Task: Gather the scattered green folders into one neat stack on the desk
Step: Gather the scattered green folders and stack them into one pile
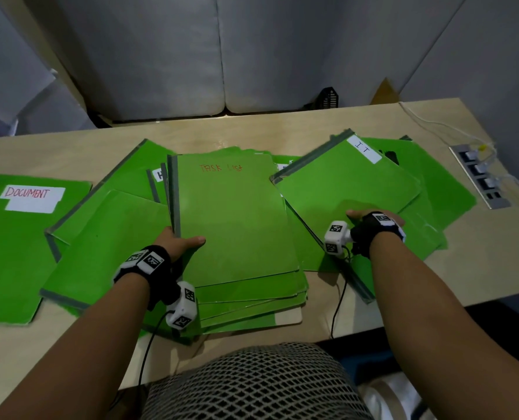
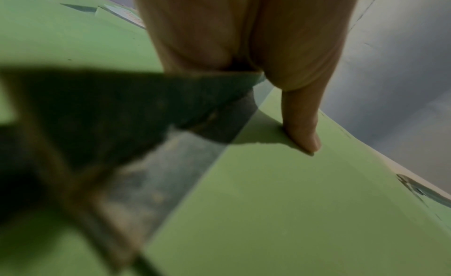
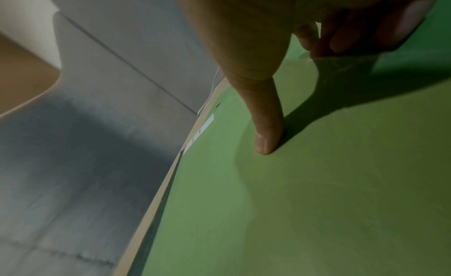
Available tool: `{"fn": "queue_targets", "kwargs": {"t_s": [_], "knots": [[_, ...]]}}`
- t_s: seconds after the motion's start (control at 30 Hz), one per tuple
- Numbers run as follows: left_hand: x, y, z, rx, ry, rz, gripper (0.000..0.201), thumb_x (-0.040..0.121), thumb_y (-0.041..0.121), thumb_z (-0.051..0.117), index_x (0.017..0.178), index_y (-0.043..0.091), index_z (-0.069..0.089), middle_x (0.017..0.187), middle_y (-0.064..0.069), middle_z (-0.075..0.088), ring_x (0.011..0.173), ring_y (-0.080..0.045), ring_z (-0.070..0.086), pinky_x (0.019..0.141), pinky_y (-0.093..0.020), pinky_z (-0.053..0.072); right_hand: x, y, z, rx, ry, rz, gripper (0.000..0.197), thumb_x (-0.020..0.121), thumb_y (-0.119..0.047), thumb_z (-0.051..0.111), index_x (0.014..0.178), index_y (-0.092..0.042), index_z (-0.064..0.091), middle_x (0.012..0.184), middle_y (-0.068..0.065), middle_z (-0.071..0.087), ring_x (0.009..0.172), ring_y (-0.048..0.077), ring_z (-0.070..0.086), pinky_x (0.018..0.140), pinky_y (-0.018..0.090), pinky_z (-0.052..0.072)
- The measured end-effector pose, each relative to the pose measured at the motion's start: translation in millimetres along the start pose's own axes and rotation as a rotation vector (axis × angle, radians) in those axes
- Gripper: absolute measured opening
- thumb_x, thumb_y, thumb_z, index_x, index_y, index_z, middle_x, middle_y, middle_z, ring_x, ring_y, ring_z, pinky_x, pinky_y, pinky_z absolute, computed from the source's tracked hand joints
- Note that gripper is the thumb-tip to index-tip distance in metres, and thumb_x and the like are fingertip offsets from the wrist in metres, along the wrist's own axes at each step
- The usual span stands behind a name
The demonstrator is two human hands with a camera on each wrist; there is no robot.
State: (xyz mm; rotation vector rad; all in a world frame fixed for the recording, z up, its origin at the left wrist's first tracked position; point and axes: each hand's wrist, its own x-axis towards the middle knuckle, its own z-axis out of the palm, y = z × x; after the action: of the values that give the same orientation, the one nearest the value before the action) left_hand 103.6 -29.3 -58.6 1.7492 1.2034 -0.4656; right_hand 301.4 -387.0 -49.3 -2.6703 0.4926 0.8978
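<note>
Left hand: the left hand grips the "TASK LIST" folder at its grey spine, thumb flat on the cover and fingers tucked beneath.
Right hand: the right hand pinches the near edge of the "IT" folder, thumb on top and fingers curled under.
Centre stack: the "TASK LIST" folder tops a rough pile of green folders at 6 o'clock on the worktop.
IT folder: at 3 o'clock of the pile, overlapping other green folders.
"DOCUMENT" folder: flat at 9 o'clock, apart from the pile.
Socket strip: set into the worktop at far 3 o'clock, white cables plugged in.
</note>
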Motion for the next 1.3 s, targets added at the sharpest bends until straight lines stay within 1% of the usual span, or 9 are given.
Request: {"fn": "queue_targets", "kwargs": {"t_s": [0.17,0.3,0.47,0.63,0.8,0.93,1.03,1.2,1.3], "knots": [[-1.3,1.6,1.1,0.013,0.012,0.006,0.096,0.075,0.038,0.078,0.147,0.001,0.027,0.145,-0.023,0.042,0.126,-0.041,0.048,0.103,-0.052,0.043,-16.5,-0.4,-10.4,0.097,-0.064,-0.096,0.056,0.078,-0.031,0.076,0.131,-0.028,0.057,0.132,0.004,0.060,0.098,0.023,0.065,0.093,0.038,0.052],[-6.4,4.3,-0.2,0.040,0.008,0.009,0.093,0.076,0.039,0.077,0.146,0.000,0.028,0.143,-0.024,0.044,0.125,-0.041,0.049,0.102,-0.052,0.044,-15.2,-6.3,-24.6,0.027,-0.012,-0.097,0.071,0.072,-0.046,0.078,0.135,-0.026,0.054,0.141,0.003,0.052,0.122,0.025,0.056,0.105,0.038,0.042],[-13.9,7.1,-3.1,0.048,-0.001,0.008,0.096,0.074,0.041,0.078,0.146,0.001,0.029,0.141,-0.023,0.045,0.123,-0.041,0.050,0.101,-0.053,0.045,-15.2,-43.0,-66.5,0.518,0.254,-0.087,0.044,0.097,-0.017,0.048,0.138,-0.002,0.047,0.142,0.012,0.049,0.127,0.028,0.050,0.103,0.037,0.043],[-15.7,6.0,-7.9,0.023,-0.042,0.030,0.111,0.061,0.053,0.082,0.145,0.001,0.031,0.140,-0.023,0.048,0.121,-0.041,0.052,0.100,-0.053,0.046,-32.3,-87.7,-101.0,0.963,0.407,-0.180,0.071,0.077,-0.006,0.064,0.141,-0.001,0.034,0.142,0.015,0.048,0.127,0.028,0.050,0.104,0.039,0.042],[-14.9,4.1,-10.6,-0.091,-0.096,0.040,0.120,0.065,0.087,0.044,0.152,0.007,0.023,0.154,-0.019,0.032,0.135,-0.038,0.040,0.112,-0.054,0.032,-38.1,-81.6,-80.7,1.014,0.400,-0.340,0.065,0.076,0.008,0.068,0.132,-0.003,0.039,0.105,0.002,0.053,0.102,0.019,0.051,0.093,0.031,0.046],[-28.9,12.2,-9.4,-0.171,-0.107,0.002,0.114,0.069,0.088,0.027,0.152,0.011,0.023,0.158,-0.015,0.025,0.141,-0.037,0.032,0.115,-0.054,0.026,-36.8,-76.2,-82.6,1.125,0.492,-0.350,0.070,0.076,0.007,0.068,0.137,-0.004,0.035,0.124,0.010,0.048,0.112,0.020,0.048,0.101,0.031,0.042],[-45.3,24.4,-8.7,-0.268,-0.133,-0.075,0.100,0.081,0.081,0.014,0.155,0.014,0.016,0.161,-0.015,0.014,0.146,-0.039,0.020,0.114,-0.057,0.020,-36.3,-84.3,-92.2,1.228,0.411,-0.262,0.083,0.076,0.006,0.068,0.146,-0.008,0.025,0.151,0.015,0.033,0.135,0.027,0.038,0.114,0.043,0.029],[-23.8,17.3,-12.8,-0.401,-0.144,-0.109,0.116,0.070,0.091,0.012,0.152,0.010,0.026,0.156,-0.019,0.028,0.142,-0.038,0.030,0.115,-0.057,0.023,-28.0,-91.6,-70.6,1.073,0.135,-0.285,0.076,0.062,0.003,0.075,0.133,-0.002,0.046,0.133,0.020,0.055,0.123,0.036,0.052,0.104,0.055,0.040],[-27.2,18.7,-13.9,-0.420,-0.165,-0.114,0.115,0.071,0.090,0.012,0.152,0.008,0.027,0.155,-0.016,0.031,0.141,-0.034,0.032,0.117,-0.053,0.022,-54.2,-93.5,-34.2,0.759,-0.004,-0.372,0.063,0.073,0.010,0.069,0.130,-0.005,0.050,0.130,0.019,0.057,0.120,0.037,0.054,0.102,0.051,0.044]]}}
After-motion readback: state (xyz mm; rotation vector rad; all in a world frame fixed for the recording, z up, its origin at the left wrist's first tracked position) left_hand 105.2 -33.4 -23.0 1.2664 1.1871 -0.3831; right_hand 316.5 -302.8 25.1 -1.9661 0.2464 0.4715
